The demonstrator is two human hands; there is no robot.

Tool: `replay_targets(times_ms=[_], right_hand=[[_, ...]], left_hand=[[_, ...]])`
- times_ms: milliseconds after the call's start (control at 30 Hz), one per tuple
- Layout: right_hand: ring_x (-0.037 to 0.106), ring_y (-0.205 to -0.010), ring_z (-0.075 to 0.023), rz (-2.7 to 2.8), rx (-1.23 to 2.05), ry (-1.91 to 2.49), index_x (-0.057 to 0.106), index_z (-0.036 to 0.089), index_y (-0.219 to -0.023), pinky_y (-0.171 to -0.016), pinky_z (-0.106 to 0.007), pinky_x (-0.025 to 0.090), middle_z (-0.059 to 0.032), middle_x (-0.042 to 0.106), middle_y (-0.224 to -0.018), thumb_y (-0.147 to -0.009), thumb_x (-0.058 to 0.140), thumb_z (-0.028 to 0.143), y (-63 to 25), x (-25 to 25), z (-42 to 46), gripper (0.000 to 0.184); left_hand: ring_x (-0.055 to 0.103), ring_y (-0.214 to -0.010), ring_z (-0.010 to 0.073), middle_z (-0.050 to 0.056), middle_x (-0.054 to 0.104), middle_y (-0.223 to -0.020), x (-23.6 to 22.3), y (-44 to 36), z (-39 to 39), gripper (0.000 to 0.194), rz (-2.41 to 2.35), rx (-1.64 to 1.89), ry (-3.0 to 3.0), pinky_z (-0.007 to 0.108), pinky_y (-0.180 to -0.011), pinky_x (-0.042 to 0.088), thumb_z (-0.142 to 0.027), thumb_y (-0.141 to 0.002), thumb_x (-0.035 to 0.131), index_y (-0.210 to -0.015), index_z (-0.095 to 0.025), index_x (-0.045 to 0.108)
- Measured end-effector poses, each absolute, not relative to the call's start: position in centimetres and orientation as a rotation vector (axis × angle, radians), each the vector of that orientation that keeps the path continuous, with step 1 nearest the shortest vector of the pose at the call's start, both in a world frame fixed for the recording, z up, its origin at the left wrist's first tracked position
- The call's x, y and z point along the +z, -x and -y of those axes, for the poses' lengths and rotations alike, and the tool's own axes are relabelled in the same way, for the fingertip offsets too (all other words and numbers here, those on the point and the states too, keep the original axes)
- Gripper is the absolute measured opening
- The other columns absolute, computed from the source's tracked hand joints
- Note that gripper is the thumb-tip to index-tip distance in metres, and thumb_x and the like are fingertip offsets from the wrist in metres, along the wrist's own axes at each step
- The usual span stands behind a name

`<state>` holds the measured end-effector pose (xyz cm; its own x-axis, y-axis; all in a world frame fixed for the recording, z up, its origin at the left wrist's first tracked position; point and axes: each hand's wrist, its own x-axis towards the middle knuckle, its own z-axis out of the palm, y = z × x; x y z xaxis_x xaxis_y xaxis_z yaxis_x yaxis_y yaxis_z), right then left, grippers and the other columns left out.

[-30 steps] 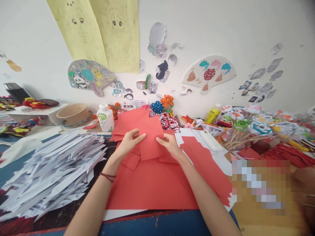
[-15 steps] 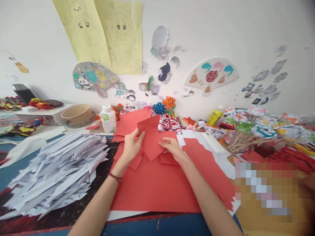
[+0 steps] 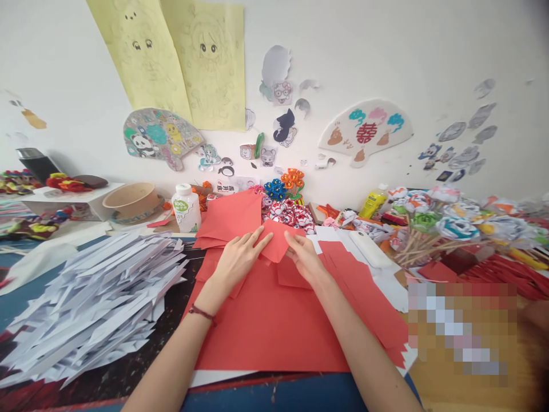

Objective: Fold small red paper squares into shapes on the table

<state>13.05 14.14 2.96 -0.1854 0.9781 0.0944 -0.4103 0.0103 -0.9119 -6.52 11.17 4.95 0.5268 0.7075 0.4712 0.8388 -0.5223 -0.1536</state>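
My left hand (image 3: pixel 237 258) lies flat with its fingers stretched out on a small red paper piece (image 3: pixel 277 243), pressing its left side. My right hand (image 3: pixel 303 256) touches the same piece at its right edge, fingers bent down on it. The piece now forms a downward-pointing triangle. It rests on a large red sheet (image 3: pixel 274 326) spread on the table in front of me. More red sheets (image 3: pixel 229 220) lie just behind the hands.
A big heap of folded white paper strips (image 3: pixel 92 297) fills the left. A white glue bottle (image 3: pixel 185 207) and a beige bowl (image 3: pixel 131 200) stand behind. Red paper strips (image 3: pixel 364 286), paper flowers on sticks (image 3: pixel 433 226) and a yellow bottle (image 3: pixel 372 201) lie right.
The red piece, held up as a square a second ago, has been folded and laid down as a triangle. Both hands dropped onto it and the left hand flattened.
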Motion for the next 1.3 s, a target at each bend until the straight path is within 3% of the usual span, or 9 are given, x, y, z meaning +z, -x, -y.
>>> replay_targets(times_ms=[133,200,267,433,567,767,933,1100,1300], right_hand=[[0.070,-0.080,-0.0251,1.052,1.310,0.850,0.071,0.013,-0.088,-0.075,-0.037,0.055,-0.0098,0.075,-0.088,-0.068,0.079,0.040,-13.1,2.5,-14.2,0.035],[0.070,-0.076,-0.0249,1.071,1.244,0.876,0.071,0.014,-0.085,-0.070,-0.036,0.056,-0.0090,0.075,-0.085,-0.067,0.078,0.041,-13.2,2.6,-14.1,0.033],[0.070,-0.076,-0.0249,1.105,1.229,0.867,0.072,0.015,-0.087,-0.069,-0.036,0.056,-0.0084,0.075,-0.087,-0.067,0.078,0.041,-13.1,3.0,-13.8,0.033],[0.071,-0.083,-0.0262,1.169,1.265,0.788,0.072,0.016,-0.096,-0.076,-0.039,0.057,-0.0087,0.075,-0.093,-0.069,0.077,0.039,-12.7,3.9,-13.0,0.036],[0.070,-0.089,-0.0259,1.190,1.213,0.809,0.072,0.016,-0.097,-0.080,-0.039,0.056,-0.0092,0.075,-0.096,-0.071,0.075,0.039,-12.7,4.0,-13.2,0.034],[0.070,-0.084,-0.0237,1.189,1.105,0.897,0.074,0.016,-0.088,-0.079,-0.036,0.055,-0.0090,0.075,-0.091,-0.069,0.076,0.041,-13.3,3.6,-13.9,0.032],[0.067,-0.070,-0.0203,1.096,1.067,0.976,0.073,0.014,-0.084,-0.065,-0.033,0.055,-0.0079,0.074,-0.080,-0.062,0.080,0.041,-13.3,3.8,-13.9,0.036],[0.059,-0.053,-0.0146,1.137,0.989,1.049,0.074,0.012,-0.086,-0.048,-0.026,0.043,-0.0059,0.070,-0.070,-0.064,0.078,0.043,-13.6,4.1,-13.8,0.038],[0.050,-0.048,-0.0114,1.183,0.946,1.058,0.075,0.013,-0.080,-0.046,-0.025,0.036,-0.0026,0.063,-0.060,-0.067,0.075,0.044,-13.7,4.4,-13.6,0.033]], left_hand=[[0.047,-0.128,0.0277,0.006,0.030,-0.154,5.1,6.7,-10.9,0.068,1.364,-0.751,2.734,0.041,-0.100,0.041,-0.020,-0.086,0.055,-0.146,-0.035,0.029],[0.041,-0.134,0.0285,0.008,0.028,-0.155,5.0,6.5,-11.0,0.084,1.447,-1.052,2.922,0.040,-0.102,0.041,-0.034,-0.081,0.064,-0.150,-0.032,0.016],[0.041,-0.134,0.0293,0.013,0.034,-0.151,4.6,5.9,-11.3,0.092,1.635,-1.446,2.901,0.040,-0.101,0.042,-0.042,-0.078,0.067,-0.151,-0.026,0.013],[0.059,-0.113,0.0315,0.014,0.065,-0.119,3.5,4.7,-12.3,0.068,1.966,-2.219,2.487,0.043,-0.092,0.049,-0.043,-0.071,0.073,-0.130,-0.018,0.050],[0.065,-0.102,0.0288,0.012,0.070,-0.107,3.8,4.7,-12.5,0.045,1.898,-2.590,2.468,0.039,-0.083,0.054,-0.041,-0.071,0.073,-0.106,-0.015,0.061],[0.066,-0.098,0.0262,0.010,0.070,-0.106,4.7,4.7,-11.8,0.037,1.855,-2.800,2.419,0.034,-0.078,0.056,-0.038,-0.073,0.072,-0.099,-0.015,0.061],[0.066,-0.096,0.0252,0.011,0.070,-0.105,4.8,4.6,-11.6,0.042,1.864,-2.877,2.406,0.037,-0.081,0.055,-0.035,-0.071,0.075,-0.104,-0.015,0.060],[0.067,-0.094,0.0256,0.011,0.070,-0.105,4.7,4.6,-11.6,0.043,1.841,-2.915,2.394,0.038,-0.081,0.055,-0.036,-0.070,0.076,-0.104,-0.015,0.060],[0.066,-0.097,0.0262,0.011,0.070,-0.107,4.9,4.4,-11.5,0.042,1.855,-2.940,2.388,0.037,-0.081,0.055,-0.038,-0.070,0.075,-0.103,-0.015,0.061]])
